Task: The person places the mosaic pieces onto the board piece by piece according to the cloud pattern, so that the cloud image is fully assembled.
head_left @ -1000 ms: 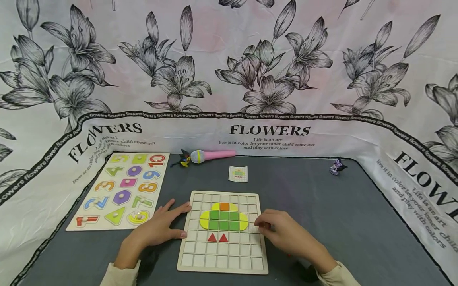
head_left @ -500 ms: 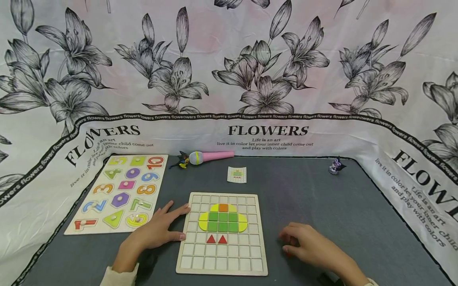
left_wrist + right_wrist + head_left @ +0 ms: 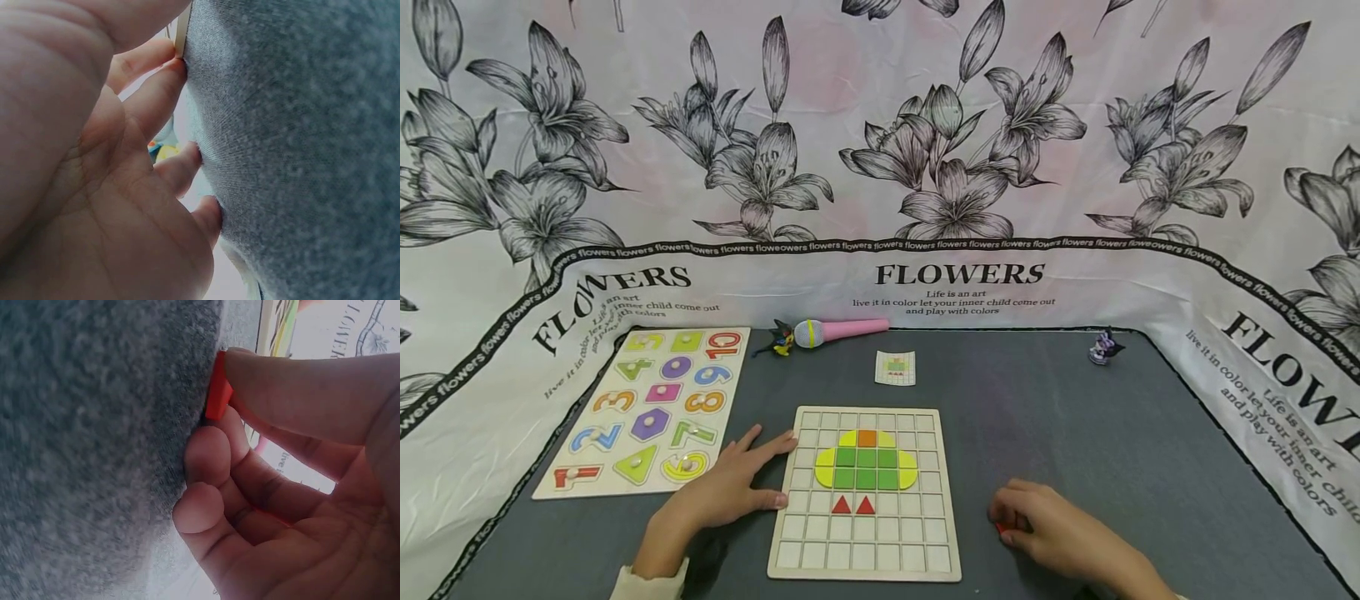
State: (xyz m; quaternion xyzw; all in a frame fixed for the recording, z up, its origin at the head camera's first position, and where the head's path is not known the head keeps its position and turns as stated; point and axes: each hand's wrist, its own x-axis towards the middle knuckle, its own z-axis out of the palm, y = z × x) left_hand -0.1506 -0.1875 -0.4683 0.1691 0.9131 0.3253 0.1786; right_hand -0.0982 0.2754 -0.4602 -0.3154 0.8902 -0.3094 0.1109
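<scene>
From the head view, the left hand is lying flat with fingers spread against the left edge of the wooden grid board, seemingly steadying it on the gray table. The right hand is resting on the table just right of the board, fingers curled around a small red piece. On the board, green, yellow and orange tiles are sitting above two red triangles. A pattern card is lying beyond the board, probably as a reference.

From the left wrist view, the left hand's fingertips are pressing the cloth beside the board's edge, holding nothing.

From the right wrist view, the thumb and fingers are pinching the red piece right at the table surface.
</scene>
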